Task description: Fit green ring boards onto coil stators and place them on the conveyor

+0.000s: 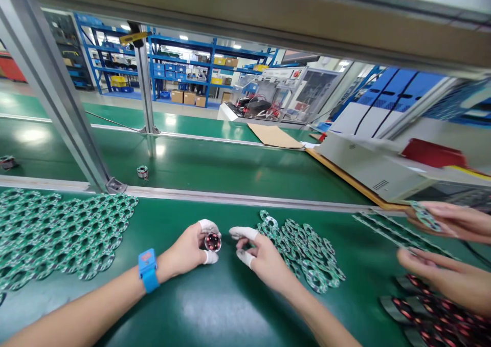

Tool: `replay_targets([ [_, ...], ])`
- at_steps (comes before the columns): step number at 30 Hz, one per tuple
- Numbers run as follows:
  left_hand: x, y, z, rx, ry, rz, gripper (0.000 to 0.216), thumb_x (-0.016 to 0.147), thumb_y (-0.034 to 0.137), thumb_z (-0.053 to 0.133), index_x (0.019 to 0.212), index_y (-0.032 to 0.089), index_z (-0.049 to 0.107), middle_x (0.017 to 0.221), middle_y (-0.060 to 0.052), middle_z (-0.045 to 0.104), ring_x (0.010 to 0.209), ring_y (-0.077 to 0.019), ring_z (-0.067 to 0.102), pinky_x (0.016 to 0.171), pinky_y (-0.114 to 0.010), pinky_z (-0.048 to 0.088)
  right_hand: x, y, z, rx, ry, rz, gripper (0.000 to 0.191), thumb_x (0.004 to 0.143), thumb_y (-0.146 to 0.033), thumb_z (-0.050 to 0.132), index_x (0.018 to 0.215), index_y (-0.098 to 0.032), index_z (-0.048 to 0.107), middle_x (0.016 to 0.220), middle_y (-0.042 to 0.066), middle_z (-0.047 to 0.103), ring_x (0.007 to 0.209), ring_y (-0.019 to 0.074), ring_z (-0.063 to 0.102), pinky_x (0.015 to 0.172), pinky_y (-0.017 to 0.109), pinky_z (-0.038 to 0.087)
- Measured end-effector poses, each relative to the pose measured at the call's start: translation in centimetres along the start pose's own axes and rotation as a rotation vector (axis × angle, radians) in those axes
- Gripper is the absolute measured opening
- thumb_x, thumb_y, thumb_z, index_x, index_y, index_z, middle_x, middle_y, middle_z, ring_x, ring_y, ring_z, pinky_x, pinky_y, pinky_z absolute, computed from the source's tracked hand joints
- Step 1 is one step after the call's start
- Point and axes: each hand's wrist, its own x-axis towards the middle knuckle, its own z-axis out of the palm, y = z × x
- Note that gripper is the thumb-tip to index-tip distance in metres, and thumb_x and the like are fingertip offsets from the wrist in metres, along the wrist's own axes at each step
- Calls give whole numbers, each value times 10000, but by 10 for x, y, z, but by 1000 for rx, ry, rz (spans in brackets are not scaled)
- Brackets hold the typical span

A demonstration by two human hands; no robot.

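Note:
My left hand [191, 246], with white finger cots and a blue wrist strap [148, 270], grips a small round motor stator [213, 241] between thumb and fingers. Its copper windings face up toward me. Just right of it, my right hand [258, 252] hovers over the green bench with its white-capped thumb and index finger apart, and nothing shows between them. Beside the right hand lies a loose pile of ring-shaped green circuit boards [307, 250]. Far to the left, many more ring boards [57, 234] are laid out in rows.
At right, a co-worker's hands [441, 270] hold a ring board above several wound stators [445, 311] and board strips [399, 232]. A single stator [142, 172] stands on the green belt [215, 168] behind the metal rail [230, 197]. A metal post [61, 91] rises at left.

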Motion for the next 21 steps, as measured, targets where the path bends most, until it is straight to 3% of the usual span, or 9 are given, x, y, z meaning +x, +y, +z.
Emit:
replay_targets([
  [3,-1,1,2,192,39,50,362,584,84,680,916,151,552,875,-6,596,808,-165,557,738,-261,441,-9,-10,3,-157,4,-130,442,640,-94,557,1064,-215,581,948,50,536,738,159,517,616,286,477],
  [6,-3,4,3,343,18,96,373,607,151,707,949,159,560,891,-10,610,815,-180,558,740,-269,432,-14,-21,10,-316,-23,-203,468,628,-77,625,1066,-235,575,922,35,536,707,158,483,657,312,454],
  [12,0,-1,-3,445,-30,162,527,597,213,756,1079,172,548,1025,-47,602,962,-227,534,878,-318,388,-3,-22,28,-270,-11,-307,311,658,-168,699,951,-220,611,899,39,564,738,170,494,618,278,433],
  [16,2,2,-5,501,-81,154,415,614,190,739,1005,195,600,947,-13,618,909,-208,540,866,-318,382,3,-18,32,-201,16,-368,107,705,-134,629,769,-219,636,785,17,617,718,165,524,618,272,435],
  [19,1,4,-6,552,-67,119,391,590,184,766,958,224,641,969,-14,607,983,-227,512,897,-342,360,0,-14,26,-251,70,-415,142,768,-122,550,742,-221,648,722,21,644,721,173,561,652,293,446],
  [21,0,5,-6,579,-39,98,388,575,199,780,942,240,661,1011,-30,584,1050,-249,474,919,-368,347,-5,-12,23,-382,75,-533,210,816,-115,472,776,-208,656,726,46,652,701,177,568,627,296,446],
])
